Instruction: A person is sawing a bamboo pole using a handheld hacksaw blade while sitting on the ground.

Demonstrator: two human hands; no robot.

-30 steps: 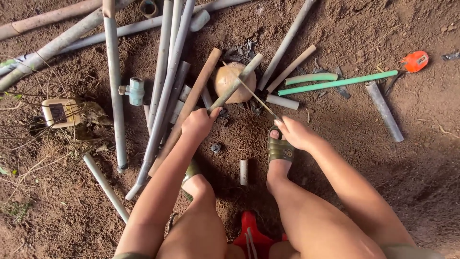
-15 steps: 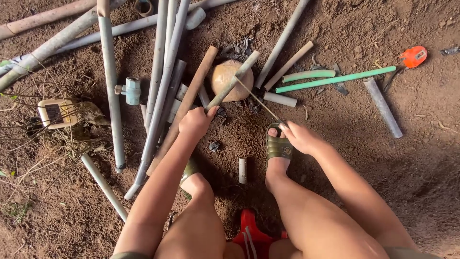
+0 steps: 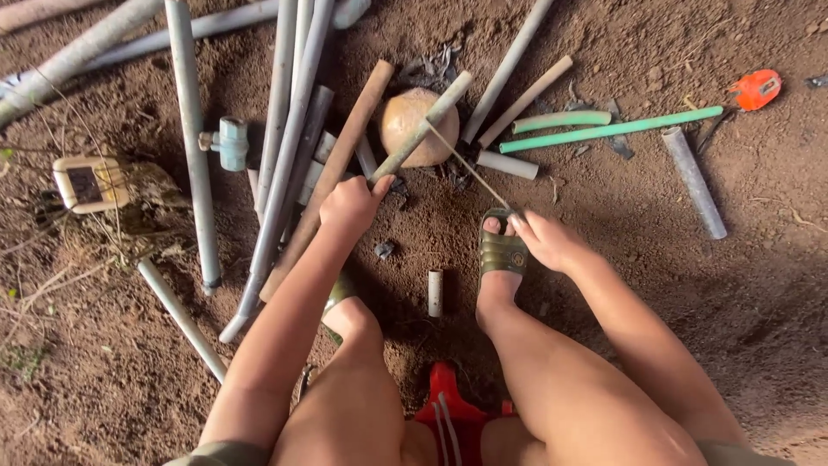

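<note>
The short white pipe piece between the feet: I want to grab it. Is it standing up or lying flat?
Lying flat: the pipe piece shows its full length on the dirt.

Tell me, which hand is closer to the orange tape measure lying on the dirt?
The right hand. It sits beside the sandalled foot, below and left of the orange tape measure. The left hand grips a grey pipe farther left, beyond the round stone.

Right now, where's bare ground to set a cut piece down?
Open dirt lies right of the right hand, below the grey pipe stub. Bare ground also bottom left, under the loose pipe. Crowded: the pipe pile and around the stone.
</note>
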